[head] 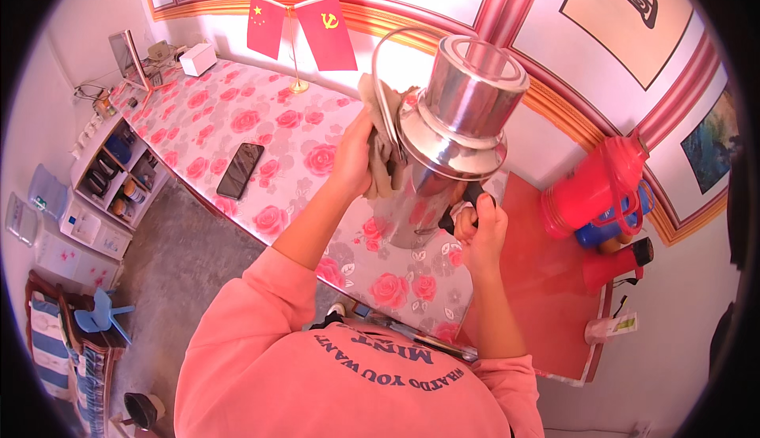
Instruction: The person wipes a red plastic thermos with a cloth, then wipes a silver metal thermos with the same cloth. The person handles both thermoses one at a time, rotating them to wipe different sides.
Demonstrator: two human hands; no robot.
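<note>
A polished metal flask or jug with a thin bail handle and a black side grip is held up over the flower-patterned tablecloth. My left hand presses a folded olive-brown cloth against its left side, next to the bail. On the right, my right hand is closed round the black grip. The flask's lower part mirrors the roses of the tablecloth, so its outline there is hard to tell. A black smartphone lies on the cloth-covered table to the left of my left hand.
Two small red flags on a gold stand and a white box stand along the back. To the right are a red vacuum flask, a blue one and a red hair dryer-like object. An open shelf stands at left.
</note>
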